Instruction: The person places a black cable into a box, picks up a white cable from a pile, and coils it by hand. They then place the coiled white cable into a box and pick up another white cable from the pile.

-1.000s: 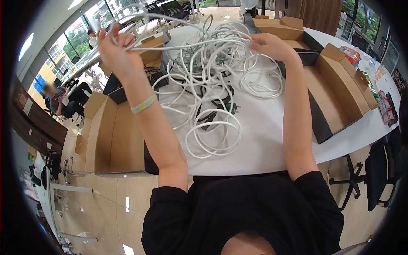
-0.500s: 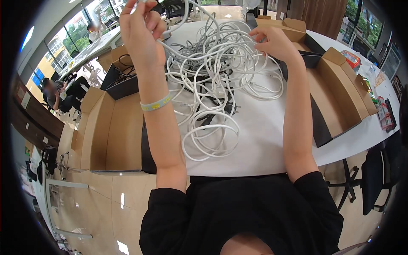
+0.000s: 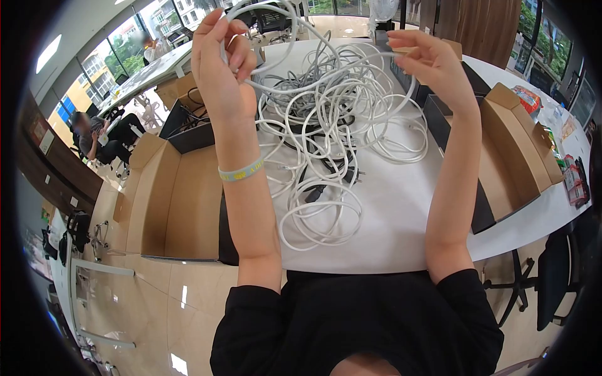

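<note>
A tangled heap of white and grey network cables [image 3: 326, 94] lies on the white table in front of me. My left hand [image 3: 222, 69] is raised at the far left of the heap, its fingers closed around a network cable that loops up above it. At the heap's far right my right hand [image 3: 434, 70] pinches a pale network cable between thumb and fingertips; this strand runs across from the pile. Among the white loops lie black power cords [image 3: 338, 166] with a black plug [image 3: 315, 193]. One coil of white cable [image 3: 321, 219] rests closest to my body.
An open cardboard box [image 3: 182, 207] stands at my left, with a black box of dark cables [image 3: 191, 119] behind it. Another open box [image 3: 511, 153] stands at right, near packaged items [image 3: 575, 182]. A black chair [image 3: 558, 276] is at lower right. Two people sit far left.
My right hand has moved up and outward, drawing a cable strand with it. My left hand still grips its cable, whose loop now shows above the hand. The whole view has shifted slightly.
</note>
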Demonstrator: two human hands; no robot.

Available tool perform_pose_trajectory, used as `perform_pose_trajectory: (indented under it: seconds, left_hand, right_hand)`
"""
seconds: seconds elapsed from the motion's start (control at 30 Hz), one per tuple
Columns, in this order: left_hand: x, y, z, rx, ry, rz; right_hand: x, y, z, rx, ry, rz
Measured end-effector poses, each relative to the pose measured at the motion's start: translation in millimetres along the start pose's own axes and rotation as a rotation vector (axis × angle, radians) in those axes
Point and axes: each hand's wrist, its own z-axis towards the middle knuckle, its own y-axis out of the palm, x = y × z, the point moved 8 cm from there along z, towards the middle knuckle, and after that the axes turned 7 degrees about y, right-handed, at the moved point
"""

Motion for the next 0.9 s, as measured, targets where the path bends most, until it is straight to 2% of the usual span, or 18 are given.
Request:
perform_pose_trajectory:
  seconds: [0.03, 0.1, 0.17, 0.3, 0.37, 0.43, 0.5, 0.57, 0.6, 0.63, 0.7, 0.73, 0.77, 0.83, 0.87, 0.9]
  left_hand:
    - [-0.7, 7.6, -3.4, -0.058, -0.010, -0.024]
    - [2.3, 20.3, -9.6, -0.052, -0.003, 0.002]
    - [5.7, 44.2, -18.6, -0.204, -0.014, -0.045]
    - [11.2, 71.3, -32.6, -0.376, -0.036, -0.120]
    - [12.3, 70.7, -33.5, -0.321, -0.053, -0.089]
    - [13.4, 75.9, -39.1, -0.476, -0.018, -0.040]
    - [13.4, 79.4, -38.9, -0.460, -0.015, 0.022]
    - [12.0, 80.8, -40.5, -0.446, -0.023, 0.150]
    - [8.2, 80.6, -39.0, -0.574, -0.064, 0.082]
    - [-2.0, 76.2, -35.3, -0.570, -0.070, 0.083]
    - [-23.8, 64.7, -28.7, -0.294, -0.274, -0.201]
    - [-22.9, 64.8, -32.6, -0.272, -0.212, -0.072]
    - [-33.2, 55.3, -28.3, -0.276, -0.205, -0.075]
    - [-79.4, 28.5, -24.2, -0.494, -0.173, 0.332]
    - [-104.5, 19.1, -35.2, -0.511, -0.343, 0.448]
    - [-120.4, 15.8, -47.0, -0.523, -0.515, 0.563]
  right_hand:
    - [0.5, 5.9, -3.0, -0.006, 0.011, -0.180]
    - [-8.3, 18.4, -6.3, -0.033, 0.040, -0.182]
    - [-22.2, 41.7, -10.6, -0.181, -0.043, -0.263]
    - [-27.8, 64.6, -8.9, -0.185, -0.030, -0.136]
    - [-23.5, 66.3, -4.8, -0.136, -0.016, -0.125]
    - [0.4, 84.3, -1.1, -0.339, 0.116, -0.013]
    - [12.6, 91.8, 2.9, -0.382, 0.116, 0.061]
    - [14.8, 83.8, 9.3, -0.268, 0.032, 0.342]
    - [17.4, 74.6, 12.0, -0.165, 0.030, 0.433]
    - [18.3, 73.5, 13.3, -0.167, 0.036, 0.435]
    - [18.8, 43.5, 15.4, 0.113, -0.060, 0.630]
    - [19.5, 37.5, 15.7, 0.164, -0.093, 0.667]
    - [20.7, 36.8, 16.2, 0.165, -0.101, 0.663]
    - [22.8, 26.1, 16.2, 0.230, -0.143, 0.765]
    - [17.4, 27.8, 13.2, 0.226, -0.157, 0.921]
    - [15.2, 25.5, 15.3, 0.234, -0.165, 0.913]
